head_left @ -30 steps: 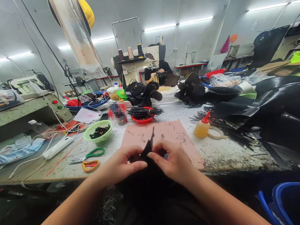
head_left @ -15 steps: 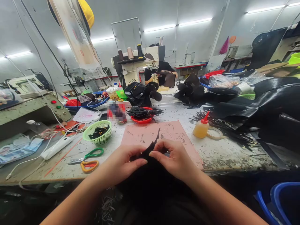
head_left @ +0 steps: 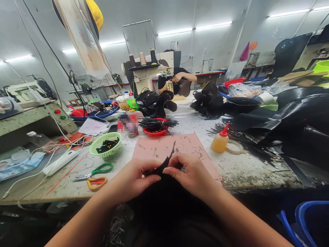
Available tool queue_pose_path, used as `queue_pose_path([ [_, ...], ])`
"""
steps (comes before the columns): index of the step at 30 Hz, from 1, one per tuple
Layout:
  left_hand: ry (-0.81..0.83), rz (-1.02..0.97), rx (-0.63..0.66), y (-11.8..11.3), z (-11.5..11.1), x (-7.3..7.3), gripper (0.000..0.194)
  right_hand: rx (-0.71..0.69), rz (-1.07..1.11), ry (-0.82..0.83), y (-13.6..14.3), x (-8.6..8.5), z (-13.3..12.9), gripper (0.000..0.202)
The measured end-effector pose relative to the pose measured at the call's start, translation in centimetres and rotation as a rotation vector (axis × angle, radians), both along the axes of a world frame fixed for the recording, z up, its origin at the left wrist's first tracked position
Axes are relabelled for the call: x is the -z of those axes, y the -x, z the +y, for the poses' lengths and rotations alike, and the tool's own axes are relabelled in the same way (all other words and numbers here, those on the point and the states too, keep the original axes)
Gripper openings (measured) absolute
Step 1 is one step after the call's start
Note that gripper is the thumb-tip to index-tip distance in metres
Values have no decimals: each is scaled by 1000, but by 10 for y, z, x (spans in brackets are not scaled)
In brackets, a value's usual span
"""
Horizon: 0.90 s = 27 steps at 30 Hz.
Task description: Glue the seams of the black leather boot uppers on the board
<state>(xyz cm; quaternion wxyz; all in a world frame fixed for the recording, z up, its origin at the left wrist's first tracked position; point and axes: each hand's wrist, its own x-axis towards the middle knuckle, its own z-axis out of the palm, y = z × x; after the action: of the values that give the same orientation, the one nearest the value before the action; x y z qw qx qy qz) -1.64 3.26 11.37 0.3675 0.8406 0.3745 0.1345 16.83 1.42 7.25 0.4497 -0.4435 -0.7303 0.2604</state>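
With the clock centred where the two hands meet, the workbench [head_left: 244, 169] spreads its scuffed white top from nine round to three. At two o'clock, well out, lies a heap of glossy black sheets [head_left: 295, 116]. The pink mat [head_left: 189, 145] lies flat at twelve, its near part covered by the hands. The left hand [head_left: 133, 178], its bare forearm sloping in from eight o'clock, pinches a black piece [head_left: 163, 166], thumb stretched on top toward three, fingers bent beyond. The right hand [head_left: 191, 175], its forearm from four, grips the same piece just beside, index finger arched, thumb tip aimed at ten. A green basket [head_left: 110, 153] stands at ten, and just short of twelve, by the mat's far edge, a red bowl [head_left: 154, 132]. Scissors [head_left: 90, 175] lie at nine; a red-tipped bottle [head_left: 219, 143] stands at two, nearer than the sheets. The black piece sits at the dial's centre, narrow tip toward one; its lower end merges into the dark below, so its full extent cannot be told
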Motion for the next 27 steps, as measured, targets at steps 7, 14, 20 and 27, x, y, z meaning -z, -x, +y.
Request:
queue_pose_path([
  [7, -38, 4, 49, 3, 2, 4, 20, 69, 35, 89, 2, 3, 2, 26],
  [14, -172, 192, 106, 2, -8, 5, 18, -115, -358, -213, -7, -3, 0, 13],
  [20, -250, 222, 123, -2, -27, 2, 19, -347, -321, -68, 4, -8, -10, 9],
  [27, -227, 166, 160, 4, -31, 4, 21, -368, -317, 12, 2, -12, -18, 8],
])
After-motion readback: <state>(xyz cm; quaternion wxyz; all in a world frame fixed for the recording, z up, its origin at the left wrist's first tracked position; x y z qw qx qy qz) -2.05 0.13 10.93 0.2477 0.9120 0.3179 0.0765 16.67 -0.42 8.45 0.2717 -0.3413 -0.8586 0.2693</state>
